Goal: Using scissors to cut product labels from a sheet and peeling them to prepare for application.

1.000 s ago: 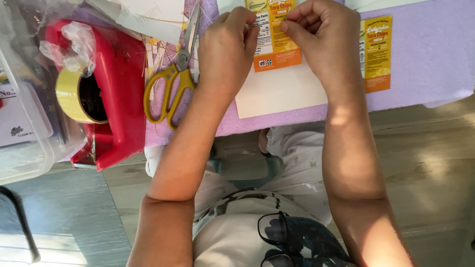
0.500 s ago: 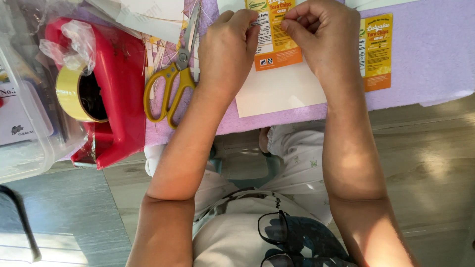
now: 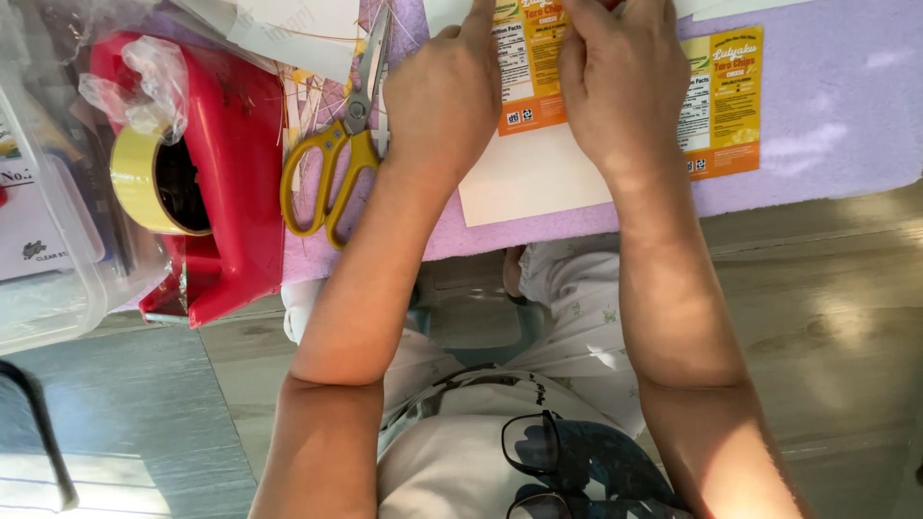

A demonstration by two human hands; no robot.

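Both hands press down on an orange printed label [image 3: 527,67] that lies on a white card [image 3: 524,178] on the table [image 3: 827,125], which is covered in a lilac cloth. The left hand [image 3: 447,91] has its grip closed in a loose fist, knuckles up, with the fingertips pinching or pressing the label's left edge; how much of the label it actually holds cannot be told, since the fingers curl out of sight. The right hand [image 3: 620,82] lies just beside it, fingers bent and bearing on the label's right part, touching it from above. A second orange label [image 3: 723,101] lies flat on the cloth just right of the white card, partly under the right wrist. Left of the card, touching the left hand's side, rest yellow-handled scissors [image 3: 336,159] with their blades pointing away from the person. Further left of the card stands a red tape dispenser [image 3: 226,183] holding a roll of yellow tape [image 3: 144,178], with crumpled clear plastic on top, and beyond it a clear plastic box [image 3: 48,259].
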